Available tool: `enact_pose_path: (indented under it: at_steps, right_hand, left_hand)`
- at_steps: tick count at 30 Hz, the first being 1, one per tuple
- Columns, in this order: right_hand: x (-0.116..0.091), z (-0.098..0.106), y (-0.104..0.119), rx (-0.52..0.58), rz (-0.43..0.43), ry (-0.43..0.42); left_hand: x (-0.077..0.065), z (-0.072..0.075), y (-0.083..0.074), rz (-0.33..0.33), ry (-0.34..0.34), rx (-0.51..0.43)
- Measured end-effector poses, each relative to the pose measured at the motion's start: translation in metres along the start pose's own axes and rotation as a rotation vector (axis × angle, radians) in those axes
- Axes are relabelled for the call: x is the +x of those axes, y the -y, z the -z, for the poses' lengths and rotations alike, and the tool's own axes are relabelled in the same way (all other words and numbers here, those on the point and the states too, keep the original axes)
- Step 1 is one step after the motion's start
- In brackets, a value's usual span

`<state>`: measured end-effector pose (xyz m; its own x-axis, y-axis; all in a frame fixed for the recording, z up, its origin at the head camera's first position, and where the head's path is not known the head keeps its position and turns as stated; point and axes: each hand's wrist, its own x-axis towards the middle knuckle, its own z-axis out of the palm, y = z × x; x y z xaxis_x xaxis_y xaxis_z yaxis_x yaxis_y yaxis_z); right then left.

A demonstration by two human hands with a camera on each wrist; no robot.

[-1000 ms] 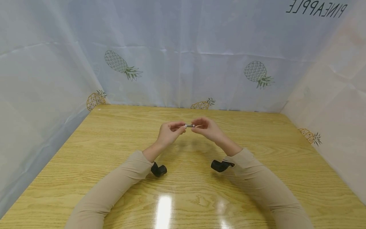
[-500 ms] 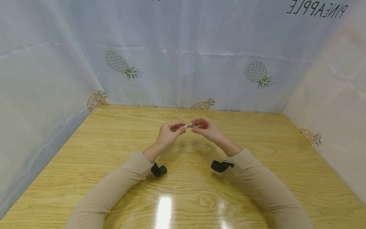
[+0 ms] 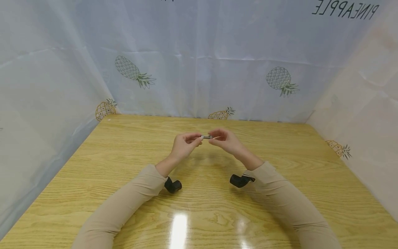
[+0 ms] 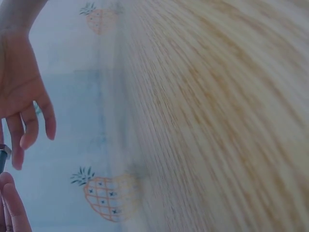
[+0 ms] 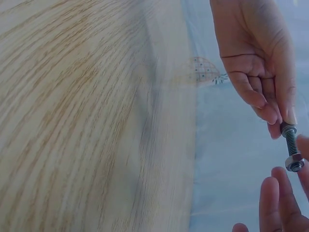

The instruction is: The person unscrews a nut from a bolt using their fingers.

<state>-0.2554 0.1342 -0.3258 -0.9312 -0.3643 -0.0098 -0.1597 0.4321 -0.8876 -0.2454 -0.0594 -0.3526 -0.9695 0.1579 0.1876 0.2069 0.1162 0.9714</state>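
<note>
My left hand point(image 3: 183, 143) pinches a bolt point(image 3: 206, 137) near its head, between thumb and fingertips. The bolt is held level above the table, its threaded shank towards my right hand point(image 3: 226, 140). A silvery hex nut point(image 5: 294, 163) sits on the shank near its tip, in the right wrist view. Thumb and index finger of the right hand are curled at either side of this nut; its other fingers point(image 5: 269, 198) are spread apart below. In the left wrist view, the nut point(image 4: 6, 151) shows at the left edge, with the left fingertips point(image 4: 14, 203) just under it.
A wood-grain table point(image 3: 130, 193) lies under both arms. Pale curtains point(image 3: 192, 62) with pineapple prints rise along its back and sides. Black wrist-worn pieces, one at the left cuff point(image 3: 172, 185) and one at the right cuff point(image 3: 239, 180), hang close over the table.
Both hands stay in place with the bolt between them. The right fingertips shift slightly at the nut, and the nut's visible side differs a little.
</note>
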Motion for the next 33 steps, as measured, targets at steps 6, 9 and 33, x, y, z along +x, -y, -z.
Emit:
enact_pose_path:
  at_steps: [6, 9, 33]
  right_hand:
    - [0.0019, -0.0001, -0.0005, 0.012, -0.038, 0.040]
    - [0.0025, -0.0009, -0.0010, 0.014, -0.037, 0.030]
    - [0.0012, 0.0005, -0.0005, 0.025, 0.010, 0.002]
  left_hand:
    - [0.0011, 0.0005, -0.0005, 0.018, 0.011, 0.003]
    - [0.0012, 0.0002, -0.0008, 0.020, 0.008, 0.011]
    - [-0.0010, 0.0005, -0.0007, -0.021, -0.005, 0.021]
